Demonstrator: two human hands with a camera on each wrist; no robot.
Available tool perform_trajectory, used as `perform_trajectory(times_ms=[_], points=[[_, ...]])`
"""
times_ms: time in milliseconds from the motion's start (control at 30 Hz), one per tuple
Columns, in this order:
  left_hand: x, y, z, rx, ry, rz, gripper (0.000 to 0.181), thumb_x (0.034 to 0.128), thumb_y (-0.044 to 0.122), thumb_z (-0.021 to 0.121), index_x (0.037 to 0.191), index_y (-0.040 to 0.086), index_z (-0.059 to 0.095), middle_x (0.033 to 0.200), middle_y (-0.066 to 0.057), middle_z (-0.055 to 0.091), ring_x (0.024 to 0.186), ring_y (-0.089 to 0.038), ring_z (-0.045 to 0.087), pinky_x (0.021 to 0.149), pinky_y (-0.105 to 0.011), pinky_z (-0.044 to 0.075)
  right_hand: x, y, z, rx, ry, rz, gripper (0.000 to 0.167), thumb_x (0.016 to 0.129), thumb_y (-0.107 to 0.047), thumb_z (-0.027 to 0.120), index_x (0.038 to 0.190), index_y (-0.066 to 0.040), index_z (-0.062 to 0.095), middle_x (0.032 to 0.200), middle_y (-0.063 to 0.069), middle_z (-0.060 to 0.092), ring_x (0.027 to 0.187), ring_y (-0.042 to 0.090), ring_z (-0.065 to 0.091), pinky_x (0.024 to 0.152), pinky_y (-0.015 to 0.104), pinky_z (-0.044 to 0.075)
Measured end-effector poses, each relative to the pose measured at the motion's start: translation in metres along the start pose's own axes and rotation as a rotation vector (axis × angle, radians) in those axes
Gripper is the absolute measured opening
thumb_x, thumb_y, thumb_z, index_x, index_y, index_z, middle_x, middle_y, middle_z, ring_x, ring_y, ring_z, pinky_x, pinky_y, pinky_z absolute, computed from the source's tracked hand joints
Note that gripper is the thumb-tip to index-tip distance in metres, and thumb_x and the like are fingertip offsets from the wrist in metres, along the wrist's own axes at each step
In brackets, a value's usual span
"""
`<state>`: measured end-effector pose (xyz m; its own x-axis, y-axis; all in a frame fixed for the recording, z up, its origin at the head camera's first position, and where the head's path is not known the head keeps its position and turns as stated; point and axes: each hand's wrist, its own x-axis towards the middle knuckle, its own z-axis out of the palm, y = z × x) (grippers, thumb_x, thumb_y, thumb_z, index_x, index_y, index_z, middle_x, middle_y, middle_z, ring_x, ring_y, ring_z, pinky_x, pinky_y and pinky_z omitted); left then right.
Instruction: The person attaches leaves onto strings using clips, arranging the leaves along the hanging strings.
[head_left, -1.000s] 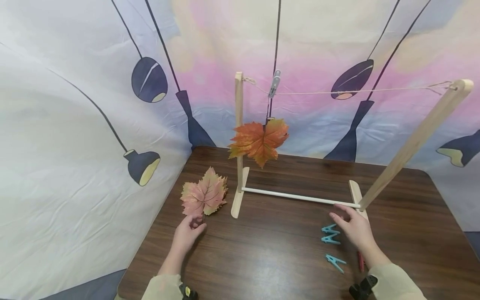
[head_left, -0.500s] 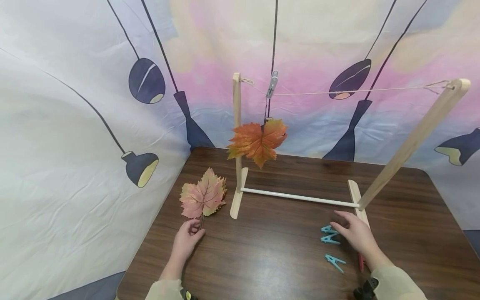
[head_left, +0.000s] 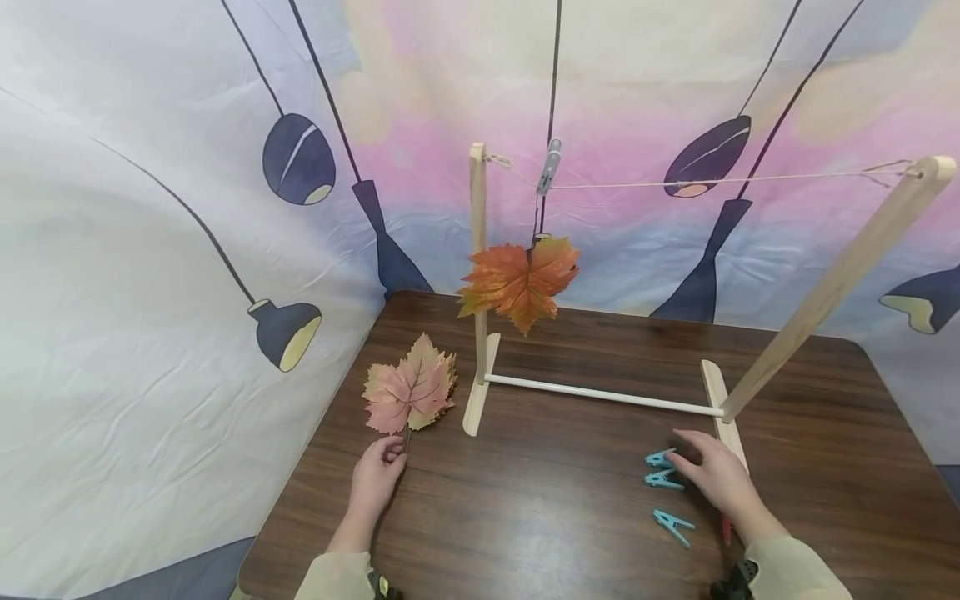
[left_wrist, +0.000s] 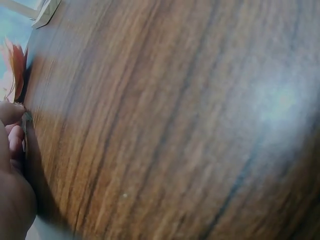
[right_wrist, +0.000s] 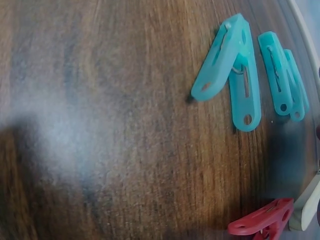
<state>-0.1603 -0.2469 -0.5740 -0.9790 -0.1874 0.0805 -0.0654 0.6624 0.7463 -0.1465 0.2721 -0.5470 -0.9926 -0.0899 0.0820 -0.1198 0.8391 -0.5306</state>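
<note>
My left hand pinches the stems of several stacked pink-yellow artificial maple leaves lying at the table's left. In the left wrist view the thumb and fingers meet at the stem, under a leaf edge. My right hand hovers with relaxed fingers, its thumb by the farthest of three teal clothespins; contact is unclear. The nearest teal clothespin lies apart from the other two. Partly under the right forearm is a red clothespin. An orange maple leaf hangs from a grey clothespin.
A wooden stand with a right post, a left post and a white rod stands on the brown table. A string spans the post tops. Behind hangs a painted cloth.
My right hand has drawn back from the white rod toward the teal clothespins. The left hand shifted slightly and stays at the leaf stems. The hanging leaf has not moved.
</note>
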Motion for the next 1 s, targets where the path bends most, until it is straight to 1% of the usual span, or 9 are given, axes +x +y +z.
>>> perform_trajectory(times_ms=[100,267,400,533,667,800,900,1000], points=[[0.000,-0.001,0.000,-0.023,0.015,-0.034,0.024,0.0844,0.003,0.065,0.108,0.002,0.063,0.094,-0.008,0.063,0.084,-0.019,0.058,0.070,-0.030,0.048,-0.001,0.001,0.001,0.002,0.001,0.006,0.046,0.086,-0.026,0.068,0.119,0.005,0.058,0.119,0.027,0.056,0.109,0.045,0.051,0.089,0.058,0.039],[-0.003,-0.002,-0.001,-0.051,0.045,-0.061,0.022,0.0874,0.003,0.060,0.110,0.001,0.061,0.094,-0.009,0.062,0.083,-0.019,0.056,0.069,-0.028,0.046,-0.001,0.001,0.002,0.006,0.005,0.004,0.045,0.086,-0.024,0.068,0.119,0.005,0.058,0.118,0.026,0.057,0.109,0.044,0.052,0.089,0.058,0.039],[-0.006,-0.001,-0.004,-0.036,0.096,-0.057,0.020,0.0901,0.002,0.055,0.110,-0.001,0.059,0.095,-0.012,0.060,0.082,-0.021,0.055,0.068,-0.031,0.046,-0.002,0.003,0.004,0.001,0.005,0.004,0.045,0.086,-0.024,0.068,0.118,0.005,0.058,0.117,0.026,0.057,0.107,0.043,0.053,0.088,0.057,0.040],[-0.007,0.000,-0.007,-0.024,0.152,-0.049,0.020,0.0911,0.002,0.053,0.110,-0.002,0.058,0.094,-0.014,0.059,0.080,-0.023,0.055,0.068,-0.034,0.046,-0.004,0.007,0.006,-0.017,0.012,0.007,0.044,0.085,-0.023,0.069,0.118,0.005,0.059,0.116,0.026,0.058,0.105,0.042,0.055,0.086,0.056,0.041],[-0.007,0.000,-0.008,0.009,0.197,-0.055,0.019,0.0911,0.004,0.055,0.108,-0.002,0.060,0.090,-0.014,0.058,0.077,-0.023,0.055,0.066,-0.034,0.045,-0.006,0.011,0.006,-0.030,0.015,0.005,0.045,0.085,-0.025,0.069,0.117,0.005,0.059,0.116,0.026,0.057,0.103,0.042,0.055,0.084,0.056,0.042],[-0.008,-0.001,-0.008,0.071,0.231,-0.039,0.017,0.0911,0.005,0.057,0.103,-0.005,0.063,0.085,-0.014,0.057,0.076,-0.025,0.054,0.065,-0.037,0.044,-0.007,0.012,0.006,-0.027,0.017,0.002,0.046,0.085,-0.026,0.069,0.117,0.005,0.059,0.117,0.027,0.057,0.103,0.043,0.055,0.084,0.056,0.042],[-0.009,-0.001,-0.007,0.110,0.244,-0.035,0.015,0.0910,0.006,0.058,0.097,-0.006,0.065,0.083,-0.015,0.056,0.077,-0.027,0.053,0.066,-0.041,0.043,-0.007,0.013,0.007,-0.023,0.011,0.001,0.044,0.085,-0.025,0.069,0.117,0.005,0.060,0.117,0.027,0.057,0.104,0.043,0.055,0.085,0.056,0.042],[-0.009,0.000,-0.008,0.125,0.245,-0.047,0.015,0.0910,0.007,0.058,0.092,-0.005,0.066,0.081,-0.014,0.056,0.077,-0.028,0.053,0.067,-0.043,0.042,-0.005,0.013,0.007,-0.026,-0.017,0.004,0.044,0.086,-0.024,0.069,0.118,0.005,0.059,0.118,0.026,0.057,0.106,0.043,0.054,0.086,0.056,0.041]])
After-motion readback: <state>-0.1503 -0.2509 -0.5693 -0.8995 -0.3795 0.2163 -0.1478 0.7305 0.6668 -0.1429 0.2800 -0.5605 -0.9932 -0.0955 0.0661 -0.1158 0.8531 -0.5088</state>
